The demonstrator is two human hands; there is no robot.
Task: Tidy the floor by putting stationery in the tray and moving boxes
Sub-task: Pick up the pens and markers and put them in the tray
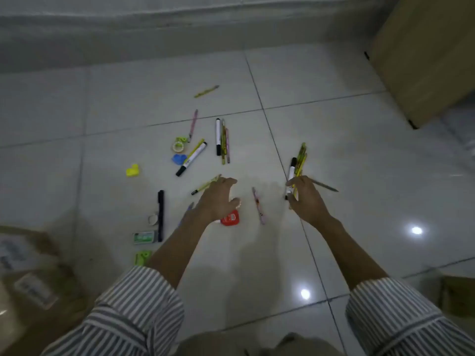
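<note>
We see a tiled floor (334, 124). A big box (424, 55) stands at the far right. A labelled box (33, 278) sits at the near left, its white labels too blurred for us to read. The left hand (218, 199) has its fingers loosely spread over a yellow pen (205, 185) and a red item (230, 218); whether it touches them we cannot tell. The right hand (307, 199) grips a bundle (299, 163) of one marker and some pencils. More stationery lies scattered on the floor beyond both hands, among it a marker (191, 159) and a tape (174, 147).
</note>
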